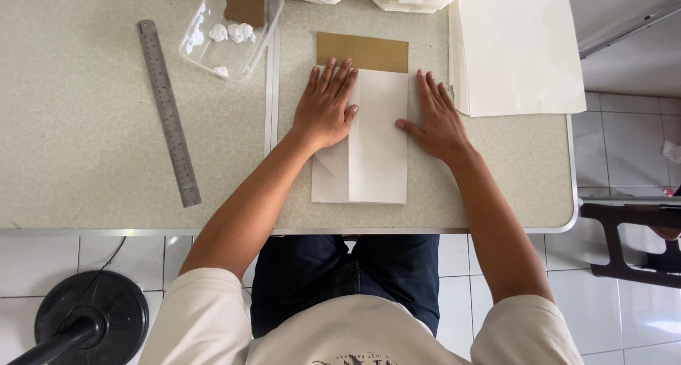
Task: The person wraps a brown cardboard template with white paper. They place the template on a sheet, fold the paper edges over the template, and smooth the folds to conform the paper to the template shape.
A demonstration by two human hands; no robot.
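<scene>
**Pressing a folded white sheet flat around a cardboard strip**

A folded white paper sheet (369,141) lies at the centre of the frame on a speckled table (85,159). A brown cardboard strip (362,51) shows beyond its upper edge; whether it runs on under the paper cannot be told. The left hand (326,108) lies flat on the left flap of the sheet, fingers spread and pointing toward the top of the frame; it presses down and grasps nothing. The right hand (436,118) rests open, palm down, mostly on the table just beside the sheet's right edge, with its thumb touching the paper; it too holds nothing.

To do this pressing well, it seems wise to keep the right hand as an anchor so the sheet does not slide, and to run the left palm along the vertical fold line with even pressure. The flap's edges should stay square with the edge of the cardboard, or the crease will likely set crooked.

At the left of the frame lies a metal ruler (169,113), well apart from the hands. In the upper left stands a clear plastic tub (230,31) with white lumps inside. A stack of white sheets (518,49) sits at the upper right, near the right hand.
</scene>
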